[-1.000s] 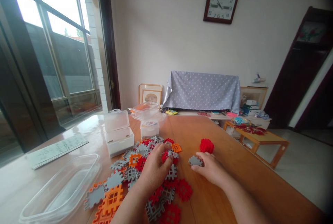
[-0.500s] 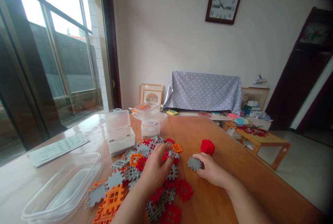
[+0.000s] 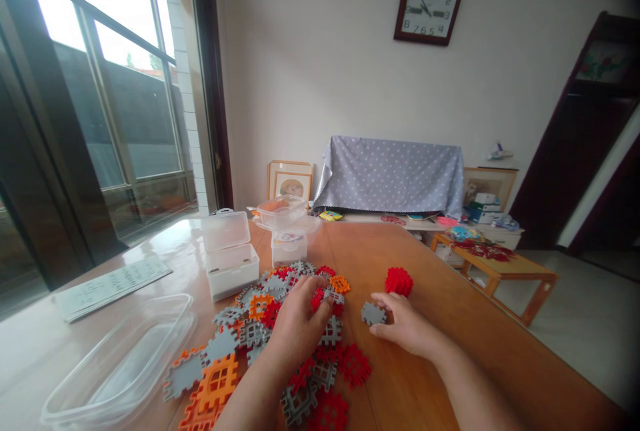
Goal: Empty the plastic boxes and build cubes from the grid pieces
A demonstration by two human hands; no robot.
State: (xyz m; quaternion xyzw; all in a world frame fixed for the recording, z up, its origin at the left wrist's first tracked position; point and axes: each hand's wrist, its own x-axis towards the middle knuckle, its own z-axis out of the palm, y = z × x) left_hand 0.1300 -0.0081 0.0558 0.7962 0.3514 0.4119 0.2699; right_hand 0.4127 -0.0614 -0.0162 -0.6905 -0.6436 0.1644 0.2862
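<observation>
My left hand point(image 3: 303, 314) rests on a heap of interlocking plastic tiles, its thumb and fingers apart around a red tile point(image 3: 317, 299); its other fingertips are partly hidden. Grey, red and orange notched tiles make up the heap, among them an orange window tile point(image 3: 219, 381). To the right of the heap, my right hand point(image 3: 405, 324) is open, with thumb and fingers spread on either side of a solid grey tile point(image 3: 373, 313) on the table. Just beyond these fingers stands a stack of red tiles point(image 3: 399, 281).
An oblong clear plastic tub point(image 3: 117, 357) sits at the left, with a printed sheet point(image 3: 114, 287) behind it. Behind the heap are a lidded white box point(image 3: 233, 272) and a clear container point(image 3: 281, 212) of orange pieces. A low wooden table point(image 3: 525, 275) stands beyond the right edge.
My right thumb has moved left and away from the fingers, loosening around the grey tile. My left hand has hardly moved on the heap.
</observation>
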